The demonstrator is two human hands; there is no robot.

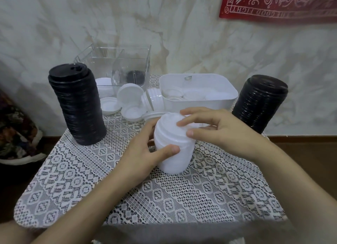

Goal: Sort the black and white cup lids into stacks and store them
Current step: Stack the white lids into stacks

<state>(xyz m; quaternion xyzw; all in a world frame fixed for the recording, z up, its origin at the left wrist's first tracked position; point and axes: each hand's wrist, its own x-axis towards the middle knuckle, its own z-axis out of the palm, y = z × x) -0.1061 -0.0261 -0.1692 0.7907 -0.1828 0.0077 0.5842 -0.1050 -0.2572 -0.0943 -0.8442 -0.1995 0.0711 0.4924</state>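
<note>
Lace-covered table (182, 198) with lid stacks (78, 105), white bin (198, 99)

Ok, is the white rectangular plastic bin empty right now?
No, several loose white plastic cup lids lie inside the white rectangular plastic bin.

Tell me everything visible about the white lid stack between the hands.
The white lid stack is a short column of nested, glossy, plastic-looking lids, ribbed by their rims. It stands on the lace tablecloth, tilted slightly. The left hand grips its side, thumb across the front; the right hand holds its top lid with fingertips and thumb.
</note>
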